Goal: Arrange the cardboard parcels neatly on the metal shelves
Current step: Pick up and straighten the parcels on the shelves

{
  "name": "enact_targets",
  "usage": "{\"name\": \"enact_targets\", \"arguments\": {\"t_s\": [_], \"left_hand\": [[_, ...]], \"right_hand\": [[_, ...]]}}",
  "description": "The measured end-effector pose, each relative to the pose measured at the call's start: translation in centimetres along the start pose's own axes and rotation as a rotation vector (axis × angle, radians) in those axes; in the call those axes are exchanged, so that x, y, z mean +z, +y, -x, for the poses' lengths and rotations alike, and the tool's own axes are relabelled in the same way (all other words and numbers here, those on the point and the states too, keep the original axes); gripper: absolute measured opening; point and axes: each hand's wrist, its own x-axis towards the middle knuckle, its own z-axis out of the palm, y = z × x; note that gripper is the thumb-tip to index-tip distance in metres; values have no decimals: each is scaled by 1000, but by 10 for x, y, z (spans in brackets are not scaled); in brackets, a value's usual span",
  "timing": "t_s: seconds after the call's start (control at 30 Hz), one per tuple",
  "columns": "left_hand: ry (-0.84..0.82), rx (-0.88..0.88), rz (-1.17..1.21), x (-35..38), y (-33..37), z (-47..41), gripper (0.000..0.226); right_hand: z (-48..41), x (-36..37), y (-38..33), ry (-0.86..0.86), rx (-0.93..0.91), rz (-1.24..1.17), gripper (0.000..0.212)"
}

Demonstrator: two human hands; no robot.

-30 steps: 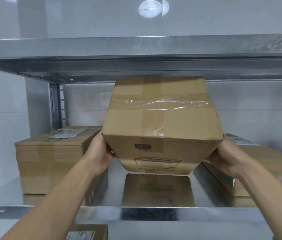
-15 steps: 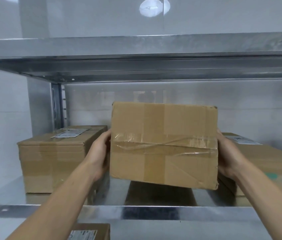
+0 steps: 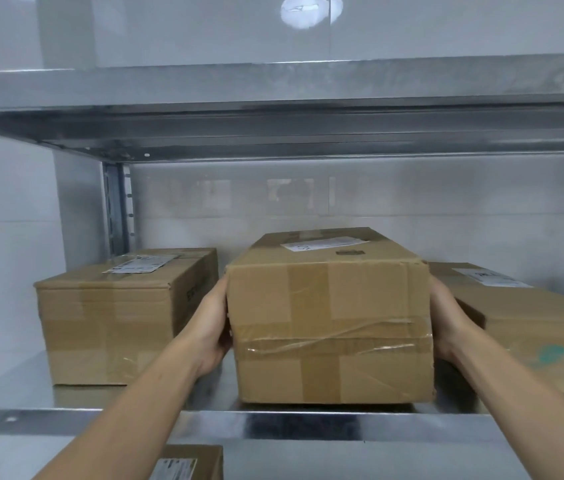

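Note:
A taped cardboard parcel (image 3: 329, 323) with a white label on top sits on the metal shelf (image 3: 66, 424), near its front edge. My left hand (image 3: 213, 327) grips its left side and my right hand (image 3: 446, 323) grips its right side; most of the fingers are hidden behind the box. A labelled parcel (image 3: 111, 320) stands to the left on the same shelf. To the right lies a longer, flatter parcel (image 3: 533, 327). Narrow gaps separate the middle box from both neighbours.
The upper shelf (image 3: 273, 98) hangs well above the box tops. A perforated upright post (image 3: 116, 209) stands at the back left, against a tiled wall. Another labelled parcel (image 3: 187, 462) shows on the level below.
The parcel was tilted in the air with its underside towards me. It has turned level and come down onto the shelf between the two other boxes, and my hands have shifted to its sides.

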Motion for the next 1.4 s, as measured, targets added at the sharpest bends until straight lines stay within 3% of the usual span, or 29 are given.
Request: {"name": "enact_targets", "arguments": {"t_s": [0.53,0.73,0.93,1.2,1.4], "left_hand": [[-76,-83,-62,-6,-4,-14,50],[12,-191,-194,-7,29,-38,44],[-94,-279,-565,15,72,-57,45],[-145,-321,-746,21,84,-66,33],[-182,-337,-727,21,85,-72,29]], "right_hand": [[-5,-1,18,83,1,7,59],[-14,3,-25,248,96,83,28],[-24,15,-57,137,310,508,27],[-42,22,-66,97,415,595,38],[-48,24,-67,91,423,614,24]]}}
